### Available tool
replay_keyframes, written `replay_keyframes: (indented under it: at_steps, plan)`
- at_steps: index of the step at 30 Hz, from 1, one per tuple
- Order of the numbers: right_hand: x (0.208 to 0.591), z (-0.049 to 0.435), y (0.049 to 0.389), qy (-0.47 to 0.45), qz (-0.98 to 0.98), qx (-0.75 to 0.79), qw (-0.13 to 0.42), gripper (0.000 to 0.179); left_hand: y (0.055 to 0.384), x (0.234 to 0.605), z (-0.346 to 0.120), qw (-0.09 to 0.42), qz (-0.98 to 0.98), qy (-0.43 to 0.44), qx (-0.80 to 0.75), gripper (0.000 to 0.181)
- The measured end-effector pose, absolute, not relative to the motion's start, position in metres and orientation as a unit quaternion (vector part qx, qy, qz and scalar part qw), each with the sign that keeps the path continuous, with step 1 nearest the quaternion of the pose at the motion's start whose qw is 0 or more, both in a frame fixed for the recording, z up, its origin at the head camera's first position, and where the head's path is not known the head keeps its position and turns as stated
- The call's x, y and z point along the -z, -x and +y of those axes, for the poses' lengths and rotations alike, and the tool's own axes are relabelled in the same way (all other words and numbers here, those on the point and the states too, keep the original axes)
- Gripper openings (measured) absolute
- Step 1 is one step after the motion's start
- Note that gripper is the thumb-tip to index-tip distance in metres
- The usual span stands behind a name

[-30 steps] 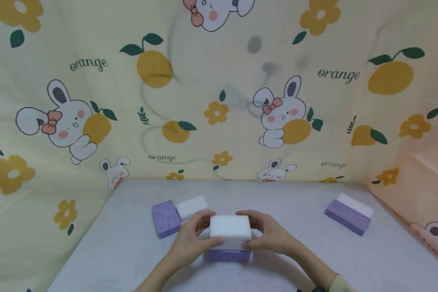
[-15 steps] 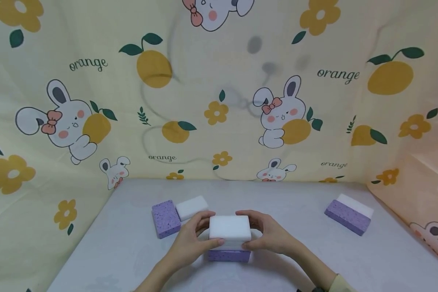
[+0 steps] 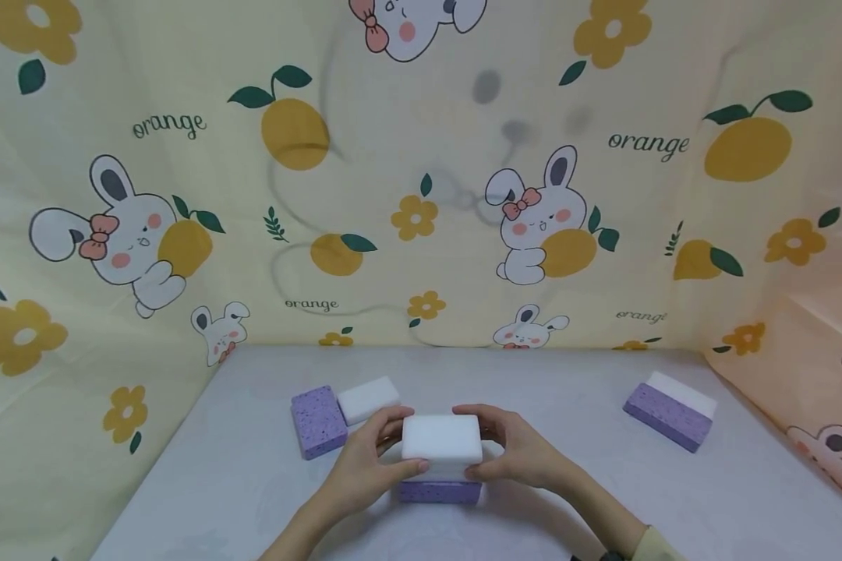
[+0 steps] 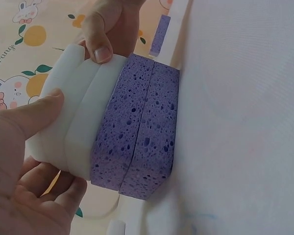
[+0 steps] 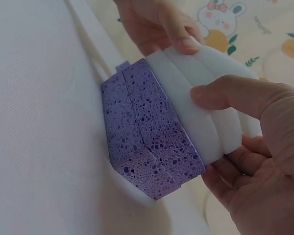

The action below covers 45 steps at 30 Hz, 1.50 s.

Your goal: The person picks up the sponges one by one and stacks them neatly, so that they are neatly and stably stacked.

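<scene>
"White over purple, front and centre?"

"Yes, at the near middle of the surface: three white blocks above two purple sponges, layer upon layer, with edges a little out of line."

"Held, or let go?"

"Held. Fingers of the left hand curled round the white blocks from one side, with thumb in front and fingertips behind; the same grasp from the opposite side with the right hand, also with thumb pressed to white."

"Resting on the surface underneath, or lifted?"

"Hard to be sure from these angles; very close to the surface in any case."

"Anything farther back?"

"On the left, a lone purple sponge just beside a neighbouring white block, partly hidden by the left hand. On the right, well apart, a slanted purple sponge up against a far-right white block."

"And for a backdrop?"

"Pale yellow cloth with printed rabbits, oranges and flowers; nearer, at the right forearm, a pale sleeve."
</scene>
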State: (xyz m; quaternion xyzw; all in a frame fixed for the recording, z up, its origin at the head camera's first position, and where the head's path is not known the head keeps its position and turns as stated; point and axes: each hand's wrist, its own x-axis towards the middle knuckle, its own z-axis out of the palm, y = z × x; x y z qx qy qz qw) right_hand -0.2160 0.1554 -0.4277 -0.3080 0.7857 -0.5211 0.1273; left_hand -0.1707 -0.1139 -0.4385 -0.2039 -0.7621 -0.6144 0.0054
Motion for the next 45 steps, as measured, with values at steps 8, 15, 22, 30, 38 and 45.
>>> replay_keyframes:
  at_steps: [8,15,22,30,38,45]
  plan:
    - [0.423,0.161,0.218,0.324,0.785,0.513,0.126,0.077,0.173,0.439,-0.114,0.01,-0.773,0.21,0.599,0.069]
    - [0.419,0.17,0.225,0.365,0.77,0.503,0.142,0.072,0.172,0.438,-0.114,0.005,-0.782,0.192,0.592,0.07]
    - [0.396,0.206,0.24,0.32,0.788,0.517,0.092,0.053,0.17,0.438,-0.116,0.008,-0.775,0.201,0.6,0.069]
    - [0.394,0.291,0.257,0.17,0.855,0.489,-0.016,0.052,0.172,0.442,-0.116,0.006,-0.772,0.204,0.602,0.069]
    - [0.41,0.401,0.244,0.095,0.894,0.432,-0.072,0.051,0.173,0.442,-0.114,0.006,-0.77,0.202,0.605,0.07]
    - [0.42,0.451,0.239,0.026,0.915,0.403,-0.027,0.066,0.174,0.442,-0.113,0.001,-0.77,0.191,0.608,0.069]
